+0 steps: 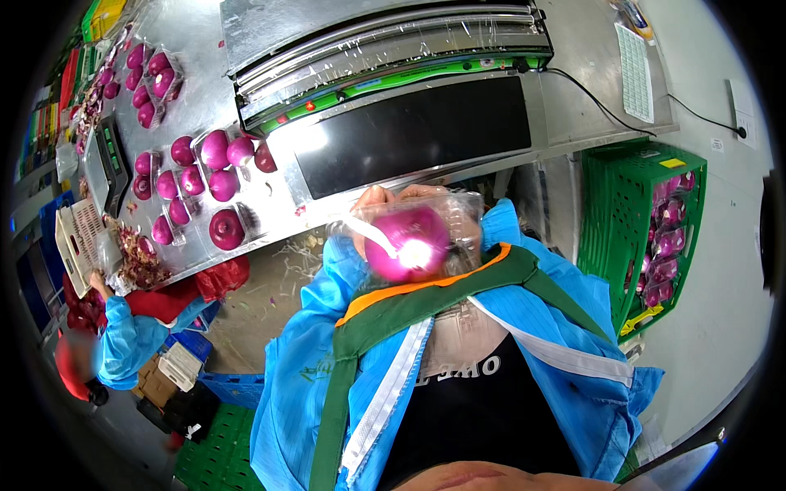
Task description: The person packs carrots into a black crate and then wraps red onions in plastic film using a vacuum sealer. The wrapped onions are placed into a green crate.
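Close to my chest, my left hand (pixel 371 199) and my right hand (pixel 422 192) hold a clear plastic tray (pixel 468 213) between them. A large red onion (pixel 402 233) sits in the tray, with bright glare on its skin. My left fingers curl over the far left edge; my right hand is partly seen through the plastic on the right. A pale strip (pixel 371 233) of glare or film crosses the onion's left side. Just beyond my hands is the film-wrapping machine (pixel 393 67), with its black plate (pixel 417 136) on the near side.
Several red onions (pixel 215 149) in clear trays stand on the metal table (pixel 270 227). A digital scale (pixel 109 161) and onion skins (pixel 138 255) lie left. There a co-worker's hand (pixel 97 280) touches a cream basket (pixel 80 245). A green crate (pixel 614 221) of packed onions stands right.
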Available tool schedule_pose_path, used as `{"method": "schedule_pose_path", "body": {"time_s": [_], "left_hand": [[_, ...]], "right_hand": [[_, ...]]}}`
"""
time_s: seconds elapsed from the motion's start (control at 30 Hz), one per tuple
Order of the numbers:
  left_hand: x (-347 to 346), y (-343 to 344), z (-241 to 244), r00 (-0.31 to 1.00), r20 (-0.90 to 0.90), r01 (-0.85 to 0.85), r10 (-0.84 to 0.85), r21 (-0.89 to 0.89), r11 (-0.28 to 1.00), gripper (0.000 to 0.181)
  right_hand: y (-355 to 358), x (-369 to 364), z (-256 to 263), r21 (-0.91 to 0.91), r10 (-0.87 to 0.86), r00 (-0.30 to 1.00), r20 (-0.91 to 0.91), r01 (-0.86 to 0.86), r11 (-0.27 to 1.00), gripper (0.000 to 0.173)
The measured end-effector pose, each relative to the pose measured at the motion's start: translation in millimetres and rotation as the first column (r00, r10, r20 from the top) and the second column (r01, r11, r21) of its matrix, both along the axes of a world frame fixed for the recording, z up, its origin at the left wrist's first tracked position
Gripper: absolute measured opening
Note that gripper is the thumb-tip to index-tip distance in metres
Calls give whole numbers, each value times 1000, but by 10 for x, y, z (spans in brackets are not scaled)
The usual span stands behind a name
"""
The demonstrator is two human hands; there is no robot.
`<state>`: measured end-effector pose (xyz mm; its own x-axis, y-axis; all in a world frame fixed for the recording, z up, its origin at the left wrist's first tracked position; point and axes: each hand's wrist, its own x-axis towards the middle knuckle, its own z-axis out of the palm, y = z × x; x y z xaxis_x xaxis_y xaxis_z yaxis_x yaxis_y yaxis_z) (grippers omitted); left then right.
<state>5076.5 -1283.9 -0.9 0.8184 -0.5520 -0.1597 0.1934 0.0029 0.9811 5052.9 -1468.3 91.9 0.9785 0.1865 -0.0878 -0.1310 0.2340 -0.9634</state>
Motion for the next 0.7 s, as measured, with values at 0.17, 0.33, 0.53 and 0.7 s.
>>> {"method": "schedule_pose_path", "body": {"time_s": [0.17, 0.33, 0.53, 0.7], "left_hand": [[174, 113, 614, 955, -287, 28, -80, -182, 983, 26], [91, 153, 1701, 882, -463, -19, -92, -230, 973, 71], [216, 4, 1558, 744, -508, 322, -433, -295, 899, 61], [288, -485, 1371, 608, -658, 210, -444, -406, 889, 62]], "right_hand": [[-94, -238, 181, 372, 123, 938, -324, 6, 928, 27], [-136, -178, 273, 577, 100, 862, -497, 242, 781, 30], [-299, -367, 408, 880, -193, 979, -62, 145, 453, 91], [-386, -896, 515, 507, -493, 764, -416, 645, 572, 73]]}}
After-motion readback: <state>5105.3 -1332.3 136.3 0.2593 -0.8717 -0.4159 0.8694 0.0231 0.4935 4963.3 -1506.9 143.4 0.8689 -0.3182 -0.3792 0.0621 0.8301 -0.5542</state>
